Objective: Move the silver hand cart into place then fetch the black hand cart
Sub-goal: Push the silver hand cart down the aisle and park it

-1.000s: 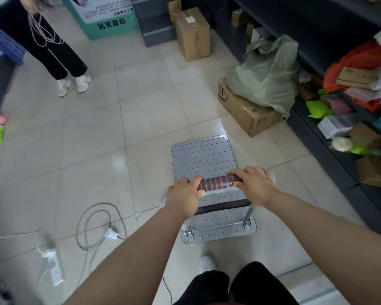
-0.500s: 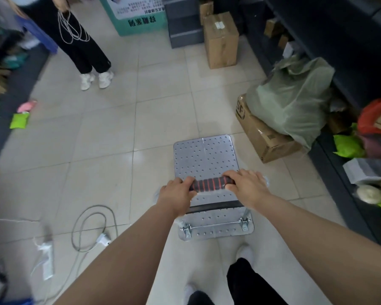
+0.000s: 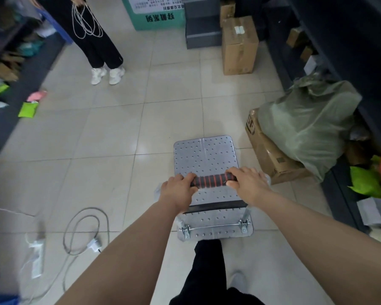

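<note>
1. The silver hand cart [image 3: 205,155] stands on the tiled floor [image 3: 110,133] directly ahead of the person, its perforated metal deck carrying no load.
2. The left hand [image 3: 178,190] is wrapped around the left end of the cart's black-and-red ribbed handle grip [image 3: 210,180]; the right hand [image 3: 246,183] is closed over the right end of the same grip.
3. Just to the right of the cart, a cardboard box [image 3: 271,159] lies on the floor with a bulging pale-green plastic bag [image 3: 308,124] resting on top of it. The bag's contents cannot be made out.
4. Farther ahead, a taller sealed cardboard carton [image 3: 239,45] stands upright beside a dark grey step unit [image 3: 201,29].
5. Dark shelving [image 3: 339,40] runs along the right wall, holding small boxes and bright green and red parcels low down. More shelving [image 3: 2,62] on the left holds mixed packets, and a green packet [image 3: 28,109] and a pink one [image 3: 36,96] lie at its foot.
6. A grey coiled cable [image 3: 86,230] with a white plug lies on the tiles to the left of the person's arms.
7. Another person in black trousers and white shoes [image 3: 108,74] stands ahead on the left, holding looped white cords, near a green-and-white sign [image 3: 156,16].
</note>
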The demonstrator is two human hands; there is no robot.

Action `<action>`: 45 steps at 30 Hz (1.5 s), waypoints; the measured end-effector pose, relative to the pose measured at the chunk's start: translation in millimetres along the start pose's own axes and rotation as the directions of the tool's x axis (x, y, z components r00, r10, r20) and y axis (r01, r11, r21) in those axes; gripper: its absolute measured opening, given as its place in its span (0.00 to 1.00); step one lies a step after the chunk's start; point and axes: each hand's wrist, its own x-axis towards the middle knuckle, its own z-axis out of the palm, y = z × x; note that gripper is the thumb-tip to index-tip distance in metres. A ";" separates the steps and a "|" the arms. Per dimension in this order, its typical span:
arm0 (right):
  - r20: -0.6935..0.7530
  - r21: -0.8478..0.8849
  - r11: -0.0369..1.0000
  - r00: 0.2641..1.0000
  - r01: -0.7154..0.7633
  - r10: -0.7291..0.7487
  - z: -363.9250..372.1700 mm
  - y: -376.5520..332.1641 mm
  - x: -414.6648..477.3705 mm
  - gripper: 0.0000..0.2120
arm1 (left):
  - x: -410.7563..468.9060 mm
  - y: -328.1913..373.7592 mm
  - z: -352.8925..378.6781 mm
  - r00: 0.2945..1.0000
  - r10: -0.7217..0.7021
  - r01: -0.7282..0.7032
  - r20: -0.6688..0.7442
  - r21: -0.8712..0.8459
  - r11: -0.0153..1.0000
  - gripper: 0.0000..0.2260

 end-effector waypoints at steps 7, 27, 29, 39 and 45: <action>-0.114 -0.028 0.999 0.993 0.029 -0.032 -21.1 -2.5 75.4 0.13 | 78.5 -25.1 -26.5 0.997 0.022 -0.024 -0.068 -0.030 0.999 0.15; -0.121 -0.007 1.000 0.993 0.006 -0.007 -114.7 -13.2 347.4 0.11 | 334.7 -66.8 -142.4 0.991 -0.043 0.045 -0.124 0.013 0.999 0.15; -0.084 -0.009 0.999 0.996 0.031 -0.031 -129.2 -8.0 378.1 0.10 | 362.1 -67.1 -154.4 0.993 -0.052 0.054 -0.110 0.008 0.999 0.15; -0.040 -0.041 0.998 0.998 0.037 -0.038 -206.3 14.2 521.7 0.14 | 502.3 -58.2 -210.8 0.990 -0.106 0.101 -0.096 -0.047 0.994 0.14; -0.100 -0.054 0.998 0.994 0.035 -0.040 -245.6 27.0 618.4 0.12 | 596.2 -58.5 -244.6 0.988 -0.117 0.111 -0.103 -0.055 0.992 0.14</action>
